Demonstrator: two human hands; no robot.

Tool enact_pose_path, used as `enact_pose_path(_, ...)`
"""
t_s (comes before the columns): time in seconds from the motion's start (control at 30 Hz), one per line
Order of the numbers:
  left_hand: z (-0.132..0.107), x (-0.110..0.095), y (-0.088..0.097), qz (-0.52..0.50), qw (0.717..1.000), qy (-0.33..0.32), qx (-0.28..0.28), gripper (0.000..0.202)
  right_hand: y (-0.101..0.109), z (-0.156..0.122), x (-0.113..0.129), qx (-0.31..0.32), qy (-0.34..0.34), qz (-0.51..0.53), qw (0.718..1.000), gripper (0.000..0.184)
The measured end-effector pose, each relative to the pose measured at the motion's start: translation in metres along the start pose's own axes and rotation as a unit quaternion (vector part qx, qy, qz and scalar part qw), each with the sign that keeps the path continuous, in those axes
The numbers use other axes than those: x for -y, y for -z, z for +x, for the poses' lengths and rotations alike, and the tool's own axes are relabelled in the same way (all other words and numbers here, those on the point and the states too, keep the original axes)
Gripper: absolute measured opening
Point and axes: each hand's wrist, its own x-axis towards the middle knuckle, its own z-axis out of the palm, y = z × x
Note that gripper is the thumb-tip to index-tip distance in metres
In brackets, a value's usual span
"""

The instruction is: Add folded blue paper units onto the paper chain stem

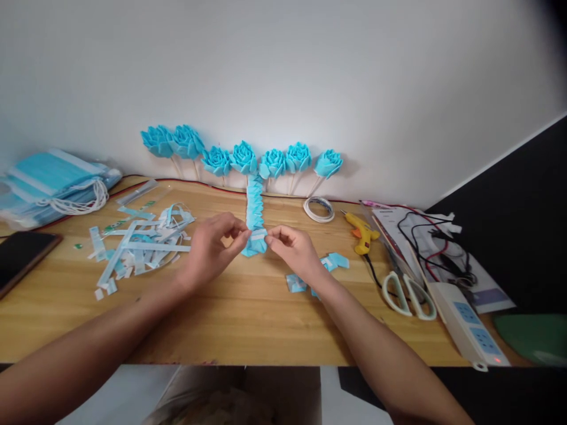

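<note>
Left hand [213, 247] and right hand [293, 250] pinch a blue piece [258, 236] by opposite sides, between the table's [248, 324] back and near edges; best kept taut, pinches level (slack would likely crease it).

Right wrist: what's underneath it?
Blue cut pieces show on both sides of the right wrist, lying on the wooden table; whatever lies directly behind the wrist is covered.

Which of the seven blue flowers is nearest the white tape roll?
The rightmost flower: its stick comes down just behind the tape roll. The other six stand farther left.
</note>
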Motion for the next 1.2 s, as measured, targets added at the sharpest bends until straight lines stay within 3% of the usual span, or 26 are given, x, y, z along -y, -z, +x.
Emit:
enact_pose_path(0.13, -0.004, 0.001, -0.005, 0.043, 0.997, -0.055, 0.040, 0.009, -0.003, -0.001, 0.001, -0.014, 0.017, -0.010, 1.000, 0.019)
enact_pose_path(0.5, -0.006, 0.004, -0.010, 0.076, 0.996, 0.009, 0.035, 0.006, -0.006, -0.006, 0.007, -0.036, 0.060, -0.071, 0.995, 0.013)
enact_pose_path(0.83, -0.007, 0.003, -0.009, 0.080, 0.996, -0.026, 0.033, 0.012, -0.009, -0.007, 0.002, -0.056, 0.132, -0.152, 0.978, 0.009)
enact_pose_path(1.2, -0.008, 0.000, -0.012, 0.089, 0.995, -0.040, 0.029, 0.014, -0.013, -0.008, -0.001, -0.060, 0.149, -0.185, 0.969, 0.009)
